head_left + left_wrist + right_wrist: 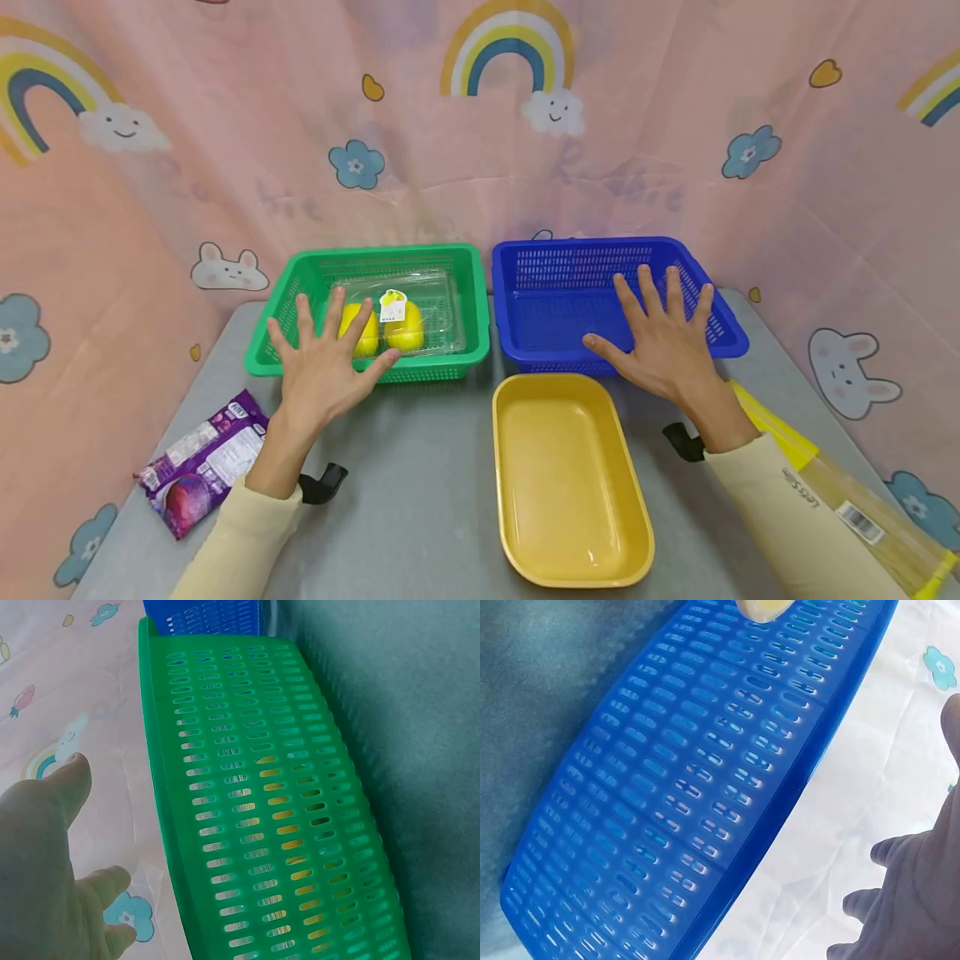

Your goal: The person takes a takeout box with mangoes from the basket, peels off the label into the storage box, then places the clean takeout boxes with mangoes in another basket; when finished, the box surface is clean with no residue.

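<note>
My left hand (324, 371), fingers straight and spread, hovers at the near left side of a green basket (480, 333) and holds nothing. In that basket lies a clear plastic clamshell box (444, 312) with two yellow fruits, perhaps lemons (405, 327), and a white label. My right hand (666, 346) is spread the same way over the near right part of a blue basket (551, 312), which has nothing visible inside. The left wrist view shows the left hand (45, 855) beside the green basket's slotted wall (247, 802). In the right wrist view, the right hand (915, 892) appears beyond the blue rim (780, 817).
A yellow tray (570, 475) stands on the grey table (405, 500) before the blue basket. Left of my left forearm lies a purple packet (206, 458). A clear bag with yellow edges (862, 508) lies partly under my right forearm. Behind hangs a pink patterned curtain (450, 133).
</note>
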### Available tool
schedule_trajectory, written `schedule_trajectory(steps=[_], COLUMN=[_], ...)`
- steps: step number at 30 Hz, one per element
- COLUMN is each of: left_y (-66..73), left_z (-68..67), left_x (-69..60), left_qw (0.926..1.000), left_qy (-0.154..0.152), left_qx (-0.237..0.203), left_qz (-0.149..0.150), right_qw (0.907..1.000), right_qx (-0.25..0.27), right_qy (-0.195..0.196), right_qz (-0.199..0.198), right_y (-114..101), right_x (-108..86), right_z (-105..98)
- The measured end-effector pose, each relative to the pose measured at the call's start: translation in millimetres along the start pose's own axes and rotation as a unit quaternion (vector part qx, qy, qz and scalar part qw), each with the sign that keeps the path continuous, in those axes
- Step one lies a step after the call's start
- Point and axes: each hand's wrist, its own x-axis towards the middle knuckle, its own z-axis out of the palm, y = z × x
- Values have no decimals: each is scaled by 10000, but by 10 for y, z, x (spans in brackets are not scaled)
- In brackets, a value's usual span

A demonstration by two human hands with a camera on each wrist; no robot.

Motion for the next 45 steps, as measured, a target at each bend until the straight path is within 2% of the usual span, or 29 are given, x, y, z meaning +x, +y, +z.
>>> schedule_trajectory(steps=[10, 18, 23, 29, 37, 45], left_y=[-25, -102, -200, -375, -646, -728], left_z=[-46, -54, -15, 75, 190, 257], left_x=[-9, -17, -51, -108, -187, -190], left_qw=[9998, 9983, 9963, 9935, 9897, 9840], left_qy=[-9, 171, 324, 404, 539, 901], left_qx=[-219, -555, -799, -1057, -1231, -1453], left_qz=[0, -16, -53, -139, -502, -500], right_qw=[9995, 9964, 9905, 9842, 9715, 9583], right_qx=[302, 819, 1312, 1643, 2063, 2344], right_qy=[33, -93, -204, -255, -568, -833], right_qz=[-74, -193, -350, -603, -1020, -1405], right_y=[-47, -159, -270, -428, -729, -1005], right_x=[23, 63, 107, 187, 337, 528], right_z=[-17, -36, 10, 62, 103, 195])
